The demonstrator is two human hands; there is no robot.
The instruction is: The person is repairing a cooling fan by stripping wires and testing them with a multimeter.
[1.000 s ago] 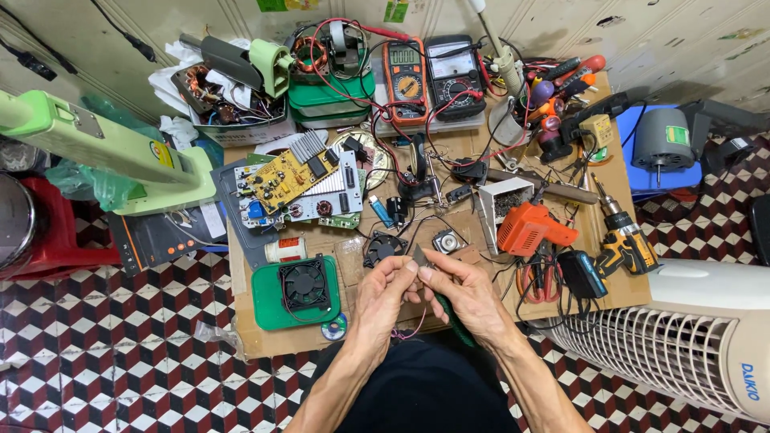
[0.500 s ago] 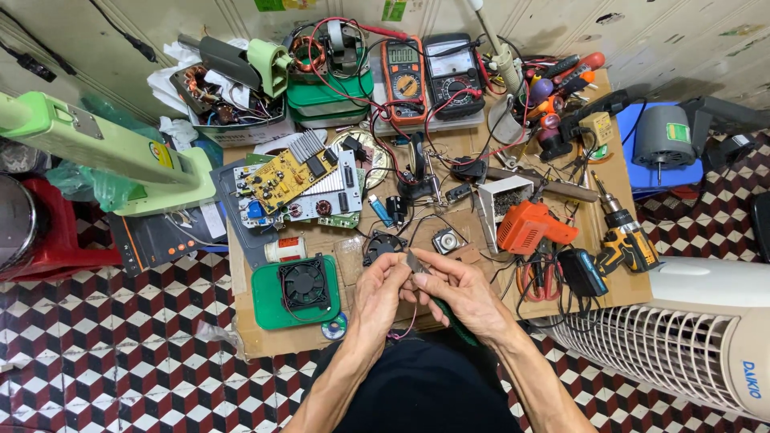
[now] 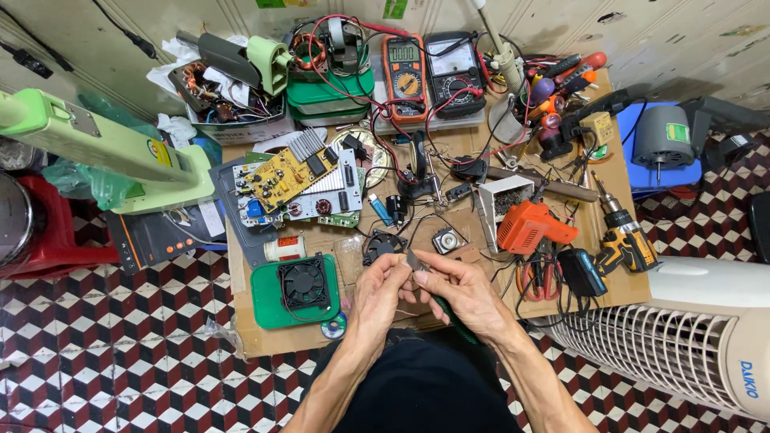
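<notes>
Small grey metal part, pinched between fingertips of left hand and right hand, held over the near edge of the cluttered brown wooden worktop. Right hand also grips a green-handled tool. Just beyond: small black cooling fan; to the left, green tray bearing a larger black fan; to the right, orange soldering gun.

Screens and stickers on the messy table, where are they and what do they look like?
Orange meter: back middle, upright rectangle, grey screen above a round dial.
Black meter: beside it, pale dial window.
Round sticker: on the green bar at left, orange and white.
Green label: on the grey motor at right.
Blue lettering: on the white fan, lower right.
</notes>
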